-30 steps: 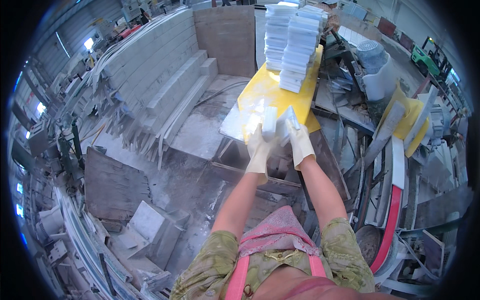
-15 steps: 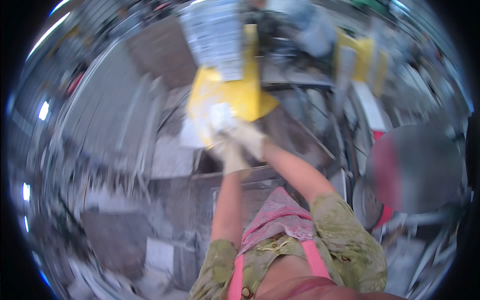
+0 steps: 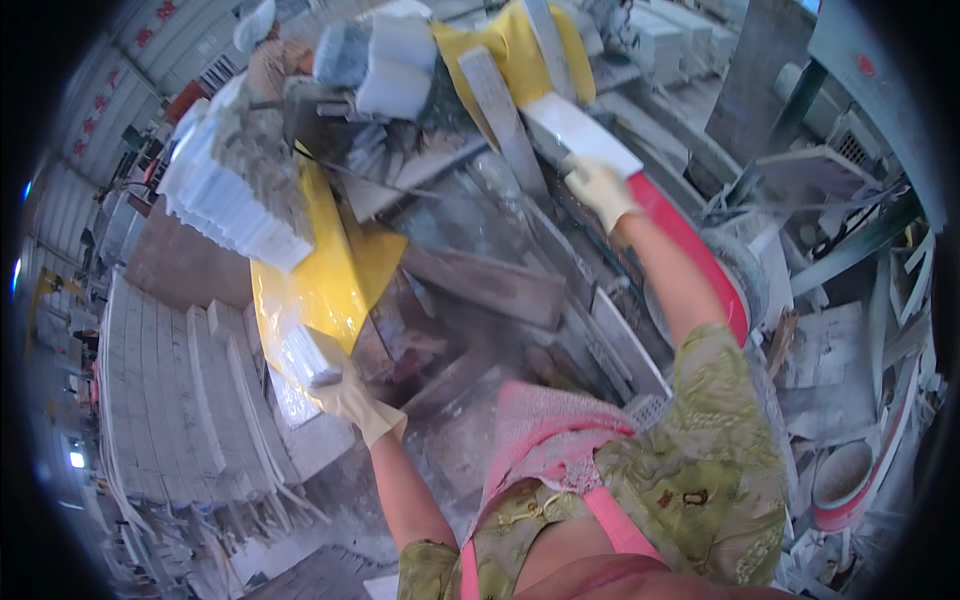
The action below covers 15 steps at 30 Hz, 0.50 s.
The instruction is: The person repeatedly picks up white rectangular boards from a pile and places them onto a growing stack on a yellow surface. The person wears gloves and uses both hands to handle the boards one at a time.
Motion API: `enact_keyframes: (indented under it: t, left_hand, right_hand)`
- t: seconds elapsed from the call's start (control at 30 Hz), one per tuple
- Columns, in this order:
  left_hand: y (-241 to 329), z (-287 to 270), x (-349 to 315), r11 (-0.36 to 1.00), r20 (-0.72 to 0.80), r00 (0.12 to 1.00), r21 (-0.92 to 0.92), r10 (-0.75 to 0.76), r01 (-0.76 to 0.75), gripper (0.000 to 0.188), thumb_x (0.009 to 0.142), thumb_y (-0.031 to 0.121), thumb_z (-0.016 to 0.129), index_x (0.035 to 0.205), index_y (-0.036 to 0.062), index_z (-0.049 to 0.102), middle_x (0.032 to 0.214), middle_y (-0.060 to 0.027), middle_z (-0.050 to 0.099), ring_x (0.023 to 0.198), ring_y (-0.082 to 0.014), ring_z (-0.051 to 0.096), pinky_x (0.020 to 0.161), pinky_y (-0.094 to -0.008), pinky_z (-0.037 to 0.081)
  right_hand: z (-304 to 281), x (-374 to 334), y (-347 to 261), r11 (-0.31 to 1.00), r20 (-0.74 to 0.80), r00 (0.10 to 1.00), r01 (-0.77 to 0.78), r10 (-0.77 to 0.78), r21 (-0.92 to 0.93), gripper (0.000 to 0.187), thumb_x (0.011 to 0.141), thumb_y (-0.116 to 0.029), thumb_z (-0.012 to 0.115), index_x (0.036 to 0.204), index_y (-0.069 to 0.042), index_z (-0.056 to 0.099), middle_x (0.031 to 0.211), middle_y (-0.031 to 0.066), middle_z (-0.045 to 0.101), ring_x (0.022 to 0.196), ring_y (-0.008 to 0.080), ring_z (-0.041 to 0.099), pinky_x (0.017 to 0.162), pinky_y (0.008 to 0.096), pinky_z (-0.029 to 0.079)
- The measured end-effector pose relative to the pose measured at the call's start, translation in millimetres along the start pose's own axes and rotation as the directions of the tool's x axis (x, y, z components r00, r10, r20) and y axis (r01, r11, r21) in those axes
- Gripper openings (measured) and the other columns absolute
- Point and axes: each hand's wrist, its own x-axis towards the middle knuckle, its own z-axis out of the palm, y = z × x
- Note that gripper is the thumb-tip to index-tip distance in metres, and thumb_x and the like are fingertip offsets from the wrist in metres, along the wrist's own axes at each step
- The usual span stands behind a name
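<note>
Cream gloves cover both my hands. My left hand (image 3: 358,402) grips a small stack of pale stone tiles (image 3: 312,356) from its near side. The tiles are over the lower end of a wet yellow sheet (image 3: 325,295); whether they rest on it I cannot tell. A tall stack of white slabs (image 3: 225,195) leans beyond, on the upper part of that sheet. Out to the right, my right hand (image 3: 600,192) has its fingers curled, beside a long board (image 3: 583,130) with a white far part and a red near part. Anything inside those fingers is hidden.
Long grey slabs (image 3: 165,390) line the left side. Wet metal plates and bars (image 3: 490,285) fill the middle. Another person (image 3: 275,65) is at the far left. A second yellow sheet (image 3: 520,55) hangs at the back, and stone offcuts (image 3: 825,350) lie at the right.
My hands were together at the yellow sheet and are now apart. The right one has moved far right, while the left holds the tiles at the sheet. The view has turned rightward.
</note>
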Motion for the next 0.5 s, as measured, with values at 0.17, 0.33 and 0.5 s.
enact_keyframes:
  t: [0.17, 0.33, 0.5]
  left_hand:
    - [4, -5, -2, 0.996, 0.059, 0.995, -0.036, -0.075, 0.077, 0.097, 0.069, 0.037, 0.095, 0.136, -0.0113, 0.045, 0.128, -0.0301, 0.061, 0.113, -0.0374, 0.064, 0.099, -0.0441, 0.052]
    - [4, -3, -2, 0.983, 0.088, 0.99, -0.142, -0.106, 0.118, 0.097, 0.073, 0.027, 0.094, 0.144, -0.0095, 0.037, 0.134, -0.0291, 0.057, 0.118, -0.0343, 0.062, 0.102, -0.0427, 0.052]
    - [-1, -3, 0, 0.977, 0.089, 0.993, -0.193, -0.072, 0.088, 0.095, 0.075, 0.028, 0.093, 0.144, -0.0081, 0.039, 0.137, -0.0284, 0.055, 0.12, -0.0336, 0.061, 0.103, -0.0428, 0.051]
  right_hand:
    - [-52, 0, 93, 0.961, 0.229, 0.972, 0.115, -0.057, -0.253, 0.052, 0.082, -0.012, 0.063, 0.134, -0.014, 0.057, 0.136, 0.0159, 0.059, 0.124, 0.0371, 0.057, 0.099, 0.0479, 0.047]
    - [-34, 3, 100, 0.82, 0.325, 0.939, 0.272, -0.112, -0.504, 0.072, 0.078, -0.012, 0.073, 0.146, -0.013, 0.048, 0.146, 0.0129, 0.052, 0.138, 0.0296, 0.048, 0.113, 0.044, 0.039]
    - [-10, 5, 84, 0.675, 0.159, 0.969, 0.247, -0.191, -0.696, 0.069, 0.085, -0.014, 0.068, 0.149, -0.006, 0.044, 0.15, 0.0161, 0.05, 0.145, 0.0282, 0.043, 0.118, 0.0468, 0.034]
